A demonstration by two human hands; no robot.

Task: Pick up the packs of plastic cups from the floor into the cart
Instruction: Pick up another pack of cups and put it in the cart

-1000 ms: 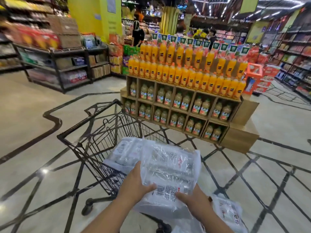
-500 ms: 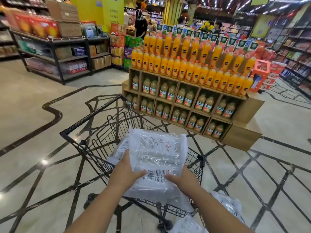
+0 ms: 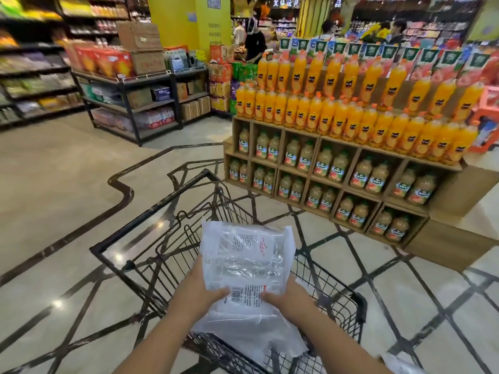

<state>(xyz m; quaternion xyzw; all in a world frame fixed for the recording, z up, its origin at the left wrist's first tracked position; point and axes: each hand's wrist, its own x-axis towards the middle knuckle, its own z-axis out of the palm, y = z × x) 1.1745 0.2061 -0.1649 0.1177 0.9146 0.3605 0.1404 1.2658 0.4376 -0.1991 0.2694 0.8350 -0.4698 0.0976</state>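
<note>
I hold a clear pack of plastic cups (image 3: 247, 261) with a printed label and barcode over the black wire cart (image 3: 151, 238). My left hand (image 3: 198, 292) grips its near left edge and my right hand (image 3: 286, 296) grips its near right edge. The pack sits inside the cart's rim line, near its rear half. Beneath it lies more clear plastic wrap (image 3: 243, 333), apparently another pack in the basket. The corner of one more pack (image 3: 399, 365) shows on the floor at the bottom right.
A cardboard display of orange juice bottles (image 3: 351, 147) stands just beyond the cart to the right. Dark metal shelving (image 3: 129, 103) with boxes is at the back left. People (image 3: 253, 41) stand far behind the display. Polished floor with black lines surrounds the cart.
Both hands have carried the pack forward and over the cart basket. The view has moved closer to the cart and the juice display.
</note>
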